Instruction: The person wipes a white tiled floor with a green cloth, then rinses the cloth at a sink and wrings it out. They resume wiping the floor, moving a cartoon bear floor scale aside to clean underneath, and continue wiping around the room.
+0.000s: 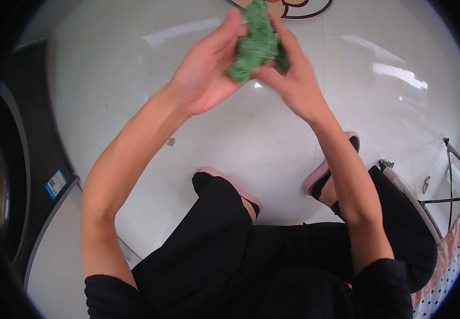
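A bunched green cloth [257, 48] is held out in front of me between both hands, its top end reaching the upper edge of the view. My left hand [210, 65] supports it from the left, palm turned up and thumb raised away from it. From the right, my right hand [289, 71] grips the cloth, with the thumb across its lower part and the fingers along its far side. Motion blurs the cloth, so its exact kind is unclear. Some of the fingers of both hands are hidden by it.
A dark-fronted appliance with a round door [10, 159], apparently a washing machine, stands at left. At right is a metal-framed stand [409, 195] on casters, with polka-dot fabric [449, 275]. A patterned mat [309, 10] lies ahead on the glossy tiled floor [230, 131]. My slippers [250, 197] are below.
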### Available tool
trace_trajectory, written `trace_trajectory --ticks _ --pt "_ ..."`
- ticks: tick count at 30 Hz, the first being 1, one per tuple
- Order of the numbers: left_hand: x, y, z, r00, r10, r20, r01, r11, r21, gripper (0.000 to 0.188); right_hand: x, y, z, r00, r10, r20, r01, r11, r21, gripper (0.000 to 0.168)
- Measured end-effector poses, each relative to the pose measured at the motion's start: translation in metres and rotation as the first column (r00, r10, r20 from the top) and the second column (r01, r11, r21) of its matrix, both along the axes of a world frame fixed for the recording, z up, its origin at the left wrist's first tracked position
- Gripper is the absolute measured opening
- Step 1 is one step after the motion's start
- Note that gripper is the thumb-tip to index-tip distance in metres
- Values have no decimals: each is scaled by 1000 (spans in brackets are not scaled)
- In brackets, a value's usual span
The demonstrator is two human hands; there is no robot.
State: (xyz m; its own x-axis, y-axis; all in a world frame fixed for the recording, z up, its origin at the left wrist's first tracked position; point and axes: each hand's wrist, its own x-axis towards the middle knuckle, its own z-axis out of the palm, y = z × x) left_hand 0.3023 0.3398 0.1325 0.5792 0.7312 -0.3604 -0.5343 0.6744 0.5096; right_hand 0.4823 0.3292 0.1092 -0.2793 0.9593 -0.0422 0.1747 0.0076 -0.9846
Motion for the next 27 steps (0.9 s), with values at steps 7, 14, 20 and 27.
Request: trace_trajectory --ticks 7,14,20,27 --pt "-26 8 -2 815 -212 -540 390 889 241 52 87 -13 -3 962 -195 190 183 980 79 52" --pt "-132 19 -13 722 262 -640 -116 958 262 39 149 -77 -72 429 -265 864 233 956 177 64" --pt "-170 -15 -5 630 410 -660 -401 899 176 38 40 -122 -105 584 -188 790 -15 970 242 71" --pt "-157 -51 -1 616 560 -553 -629 773 82 34 -127 -114 -86 867 163 470 -278 943 185 65"
